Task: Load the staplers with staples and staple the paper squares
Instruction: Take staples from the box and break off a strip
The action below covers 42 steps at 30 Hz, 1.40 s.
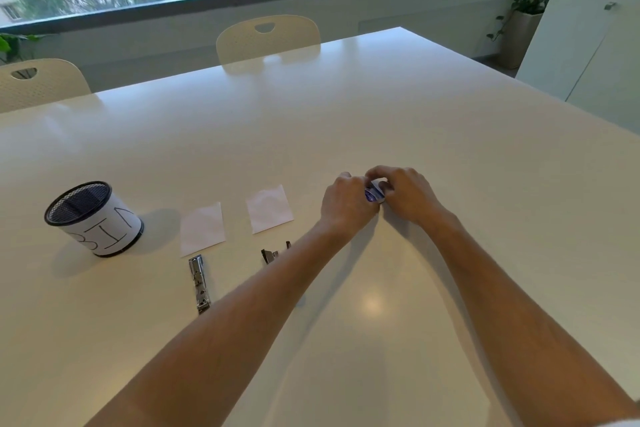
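A small blue and white staple box [374,193] is held just above the white table [381,107], right of centre. My left hand [346,203] grips it from the left and my right hand [405,192] pinches it from the right; most of the box is hidden by fingers. Two white paper squares lie to the left: one [202,229] and another [270,209]. A silver stapler [198,282] lies below the left square. A second stapler [273,255] shows below the right square, partly hidden by my left forearm.
A black mesh cup labelled BIN [93,218] stands at the left of the table. Two cream chairs [268,38] [41,83] are tucked in at the far edge. A white cabinet [595,45] stands off to the right.
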{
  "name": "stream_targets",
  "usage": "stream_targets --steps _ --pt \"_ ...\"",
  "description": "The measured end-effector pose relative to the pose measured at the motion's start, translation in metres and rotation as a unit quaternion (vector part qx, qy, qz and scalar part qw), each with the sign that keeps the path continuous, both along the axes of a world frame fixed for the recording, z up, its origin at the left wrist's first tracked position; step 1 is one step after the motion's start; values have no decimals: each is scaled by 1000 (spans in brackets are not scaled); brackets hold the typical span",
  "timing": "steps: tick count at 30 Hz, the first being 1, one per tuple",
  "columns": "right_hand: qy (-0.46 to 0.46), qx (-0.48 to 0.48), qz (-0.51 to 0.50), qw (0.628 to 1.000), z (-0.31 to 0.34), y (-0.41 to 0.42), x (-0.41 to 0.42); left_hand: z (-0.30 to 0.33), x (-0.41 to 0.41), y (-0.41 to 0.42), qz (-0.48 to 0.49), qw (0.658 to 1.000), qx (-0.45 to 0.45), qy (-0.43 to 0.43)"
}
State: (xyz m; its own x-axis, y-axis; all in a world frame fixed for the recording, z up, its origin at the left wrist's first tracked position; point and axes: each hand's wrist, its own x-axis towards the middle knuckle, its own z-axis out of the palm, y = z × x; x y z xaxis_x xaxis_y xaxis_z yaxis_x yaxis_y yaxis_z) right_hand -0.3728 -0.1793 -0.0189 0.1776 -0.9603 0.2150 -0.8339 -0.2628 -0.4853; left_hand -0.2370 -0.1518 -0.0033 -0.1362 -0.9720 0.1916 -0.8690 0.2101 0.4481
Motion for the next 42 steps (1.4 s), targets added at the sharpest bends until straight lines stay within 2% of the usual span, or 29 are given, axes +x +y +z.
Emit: stream_targets --steps 8,18,26,33,42 --pt "-17 -1 10 1000 0 1 -2 -2 -4 4 1 999 -16 -49" --pt "-26 6 9 1000 2 0 -3 -14 -12 12 -2 985 -108 -131" --pt "-21 14 25 999 5 -2 2 -16 -19 19 5 988 -71 -138" --pt "-20 16 16 1000 9 -12 6 -13 -20 24 12 969 -99 -227" --pt "-30 26 32 999 14 -21 14 -18 -22 24 43 968 -117 -216"
